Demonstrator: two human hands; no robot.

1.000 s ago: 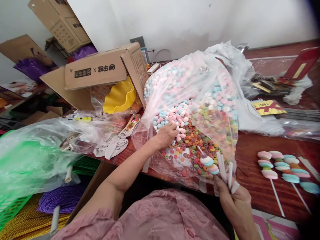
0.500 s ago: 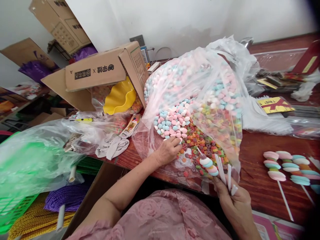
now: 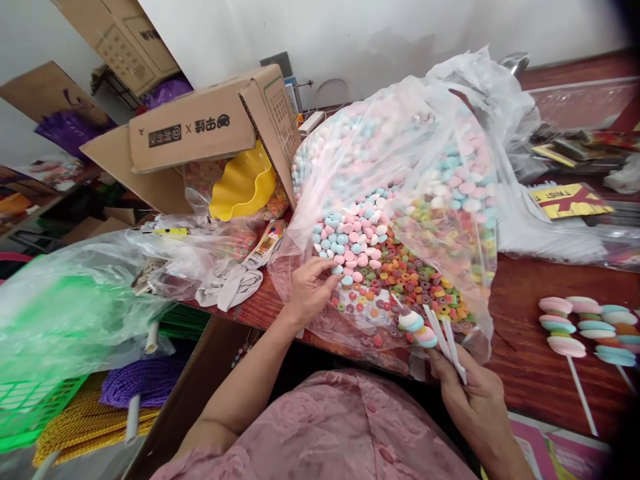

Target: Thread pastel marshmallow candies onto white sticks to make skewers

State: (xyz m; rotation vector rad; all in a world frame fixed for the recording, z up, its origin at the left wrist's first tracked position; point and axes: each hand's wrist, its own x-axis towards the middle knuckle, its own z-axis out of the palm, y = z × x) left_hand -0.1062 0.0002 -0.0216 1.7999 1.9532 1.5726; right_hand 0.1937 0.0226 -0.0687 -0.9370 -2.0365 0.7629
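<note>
My left hand is at the near left edge of the candy pile, thumb and fingertips closed around a pale blue marshmallow. My right hand grips a candy skewer threaded with white, blue, pink and yellow marshmallows, its pointed tip sticking out at upper left. Several bare white sticks are in the same hand. Between the hands lie pink, blue and white marshmallows and colourful gummy rings, partly under a clear plastic bag.
Finished-looking candy skewers lie on the wooden table at right. An open cardboard box with a yellow wavy-edged bowl stands at left. Near the front edge are pale gloves and a plastic-covered green basket.
My left hand has shifted left over the marshmallows, and its thumb and fingers now show around a blue one. My right hand still holds the skewer and sticks; the view has shifted slightly.
</note>
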